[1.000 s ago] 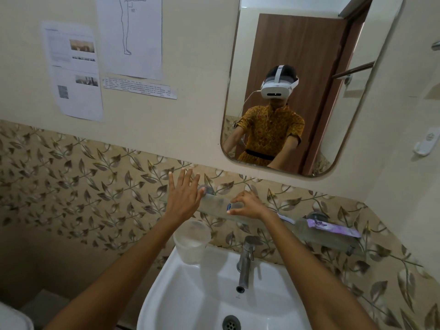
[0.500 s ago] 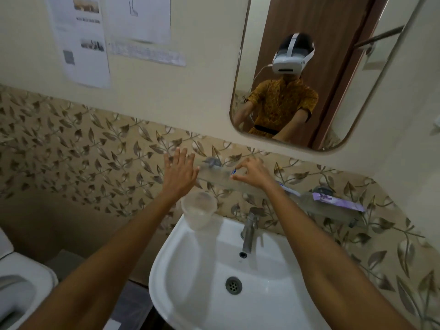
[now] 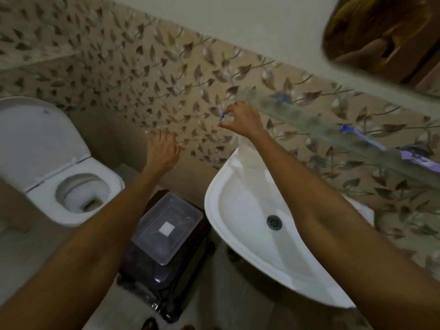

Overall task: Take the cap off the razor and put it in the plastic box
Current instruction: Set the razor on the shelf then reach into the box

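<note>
My right hand (image 3: 245, 120) is raised just left of the glass shelf (image 3: 309, 115), fingertips pinched on a small blue piece, apparently the razor cap (image 3: 222, 116). A blue-and-white razor handle (image 3: 357, 133) lies blurred on the shelf, apart from that hand. My left hand (image 3: 164, 148) hovers lower and to the left with fingers spread, holding nothing. The clear plastic box (image 3: 166, 225), lid on with a white label, sits on a dark stool (image 3: 152, 282) below, between my forearms.
A white sink (image 3: 238, 210) is at the right, with a translucent cup (image 3: 250, 156) on its rim behind my right wrist. A toilet (image 3: 47, 163) with raised lid stands at the left. A purple packet (image 3: 419, 159) lies on the shelf. A mirror (image 3: 381, 36) hangs upper right.
The view has swung down and left, revealing toilet and box. My right hand has left the shelf with the blue piece pinched. My left hand has dropped away from the shelf.
</note>
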Demonstrator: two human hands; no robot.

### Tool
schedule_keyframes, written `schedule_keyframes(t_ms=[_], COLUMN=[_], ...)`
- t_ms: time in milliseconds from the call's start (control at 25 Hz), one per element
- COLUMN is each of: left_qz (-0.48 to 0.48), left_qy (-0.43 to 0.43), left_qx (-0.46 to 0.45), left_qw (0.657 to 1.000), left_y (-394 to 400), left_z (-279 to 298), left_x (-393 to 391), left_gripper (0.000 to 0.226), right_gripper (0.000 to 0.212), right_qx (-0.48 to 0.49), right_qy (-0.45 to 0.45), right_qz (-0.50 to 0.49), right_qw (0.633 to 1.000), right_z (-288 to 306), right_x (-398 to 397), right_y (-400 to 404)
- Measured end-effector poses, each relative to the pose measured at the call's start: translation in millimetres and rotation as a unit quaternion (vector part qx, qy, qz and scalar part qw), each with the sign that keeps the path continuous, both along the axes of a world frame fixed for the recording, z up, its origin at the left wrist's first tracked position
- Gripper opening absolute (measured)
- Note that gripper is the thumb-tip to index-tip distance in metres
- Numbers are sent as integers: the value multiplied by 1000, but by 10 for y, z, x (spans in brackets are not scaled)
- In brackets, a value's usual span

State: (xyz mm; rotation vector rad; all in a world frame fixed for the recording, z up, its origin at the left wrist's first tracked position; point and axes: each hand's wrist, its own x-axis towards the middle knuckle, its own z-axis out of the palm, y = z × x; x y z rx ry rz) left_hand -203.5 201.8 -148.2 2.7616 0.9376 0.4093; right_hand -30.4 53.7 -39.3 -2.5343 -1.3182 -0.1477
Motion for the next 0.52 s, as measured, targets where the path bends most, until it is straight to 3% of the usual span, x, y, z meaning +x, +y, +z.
schedule_keyframes(t_ms=[280, 520], left_qz=[20, 2], left_qy=[188, 245], left_qx=[-133, -136], left_qw=[973, 960], left_y=[39, 17], left_z=[-1489, -2405], left_x=[-1100, -1569], left_gripper=[46, 52], right_gripper=[47, 52], right_qx=[-153, -221], right_qy=[159, 220], right_qz=[79, 49], right_qw=[972, 949], right_z=[-1768, -3216], right_x=[-1177, -1666], right_y=[689, 613])
